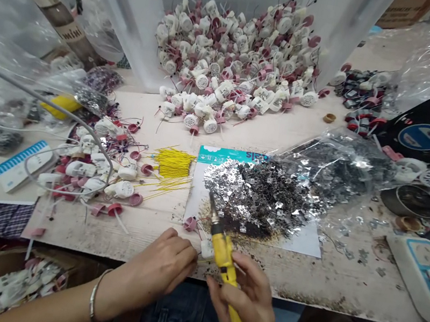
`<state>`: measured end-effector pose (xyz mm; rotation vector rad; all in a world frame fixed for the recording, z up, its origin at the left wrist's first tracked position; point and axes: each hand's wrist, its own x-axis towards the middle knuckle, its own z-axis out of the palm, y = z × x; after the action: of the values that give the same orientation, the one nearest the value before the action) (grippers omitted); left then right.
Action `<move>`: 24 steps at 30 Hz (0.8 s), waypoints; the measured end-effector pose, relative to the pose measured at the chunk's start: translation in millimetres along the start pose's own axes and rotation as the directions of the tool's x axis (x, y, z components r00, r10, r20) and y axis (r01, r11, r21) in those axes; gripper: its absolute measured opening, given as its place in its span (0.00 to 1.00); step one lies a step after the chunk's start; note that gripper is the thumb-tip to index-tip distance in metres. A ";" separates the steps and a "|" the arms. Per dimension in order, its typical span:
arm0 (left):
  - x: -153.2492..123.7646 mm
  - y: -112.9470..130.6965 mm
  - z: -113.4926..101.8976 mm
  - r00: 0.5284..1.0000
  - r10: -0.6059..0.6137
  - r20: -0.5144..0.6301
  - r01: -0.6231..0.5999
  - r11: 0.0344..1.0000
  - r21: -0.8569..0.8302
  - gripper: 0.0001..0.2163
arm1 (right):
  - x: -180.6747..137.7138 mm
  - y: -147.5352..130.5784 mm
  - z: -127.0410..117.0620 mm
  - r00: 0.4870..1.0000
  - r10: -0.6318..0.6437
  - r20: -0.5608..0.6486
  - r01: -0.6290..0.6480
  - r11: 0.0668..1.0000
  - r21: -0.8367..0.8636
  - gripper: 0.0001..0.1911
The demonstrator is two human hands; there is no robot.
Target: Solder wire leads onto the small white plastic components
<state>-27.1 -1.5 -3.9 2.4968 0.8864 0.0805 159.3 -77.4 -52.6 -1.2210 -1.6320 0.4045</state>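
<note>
My right hand [245,302] grips a yellow-handled soldering iron [223,255], its thin metal tip pointing up and away beside a heap of silver metal tabs [258,198]. My left hand [164,259] pinches wires near a small white plastic part [207,248], which sits just by the iron's handle. A pink cap [190,224] lies just beyond those fingers, with a thin wire running toward the white part. The fingers and iron hide part of the white piece, so its join with the wires does not show.
A stained wooden worktop [343,279] holds a large pile of white-and-pink wired parts [232,49], a bundle of yellow wires [169,162], and loose parts [96,164]. A clear bag of metal tabs [344,168] lies right. A cardboard box [21,285] of white parts sits lower left.
</note>
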 end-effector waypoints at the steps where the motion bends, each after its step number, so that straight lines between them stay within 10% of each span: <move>1: 1.1 2.9 -1.8 0.998 0.032 -0.054 -0.035 0.998 -0.055 0.07 | -1.6 -0.2 2.1 0.998 0.028 0.062 -0.030 0.999 0.037 0.16; 6: 13.7 18.2 -1.0 0.922 -0.052 -0.384 -0.128 0.895 -0.428 0.04 | 5.9 -15.0 12.1 0.977 0.130 -0.168 -0.117 0.990 0.084 0.09; 10: 19.0 17.4 -4.0 0.896 -0.235 -0.377 -0.044 0.798 -0.601 0.05 | 19.1 -20.6 10.9 0.972 0.088 -0.216 -0.088 0.996 0.008 0.12; 19: -12.5 -25.8 -23.2 0.905 0.218 -0.364 -0.199 0.976 0.090 0.10 | 37.3 3.8 14.3 0.973 0.097 -0.212 -0.146 0.962 -0.229 0.07; 24: -5.6 -15.2 -7.0 0.875 0.280 -0.394 -0.332 0.941 -0.069 0.11 | 32.0 6.7 19.5 0.857 0.403 -0.322 -0.407 0.911 0.059 0.12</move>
<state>-41.8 8.3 -4.2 2.5105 0.5879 0.7297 146.9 -41.6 -49.4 -1.5566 -1.0893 0.4251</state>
